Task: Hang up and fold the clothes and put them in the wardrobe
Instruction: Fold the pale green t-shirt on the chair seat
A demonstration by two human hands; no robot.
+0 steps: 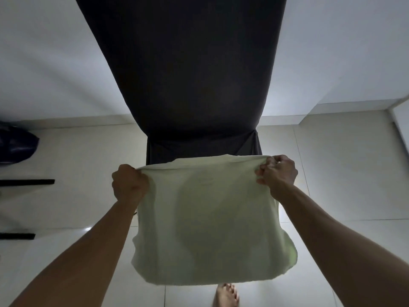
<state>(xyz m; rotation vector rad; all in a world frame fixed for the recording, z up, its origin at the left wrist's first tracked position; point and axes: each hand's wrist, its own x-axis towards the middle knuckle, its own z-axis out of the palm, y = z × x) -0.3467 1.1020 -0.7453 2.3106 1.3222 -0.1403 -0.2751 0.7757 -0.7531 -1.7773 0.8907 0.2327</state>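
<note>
A pale green garment [208, 220] hangs in the air in front of me, stretched flat between both hands. My left hand [128, 182] grips its top left corner in a fist. My right hand [277, 171] pinches the top right corner, fingers curled over the edge. The cloth hangs down to about my feet level in the view; its lower edge is folded or doubled. Right behind it stands a tall dark fabric-covered piece [188, 74], rising from the floor to the top of the view.
White tiled floor [332, 173] spreads all around. A dark blue bag [15, 145] lies at the far left, with two black bars [28, 182] below it. A bare foot [225, 295] shows under the garment. White walls stand behind.
</note>
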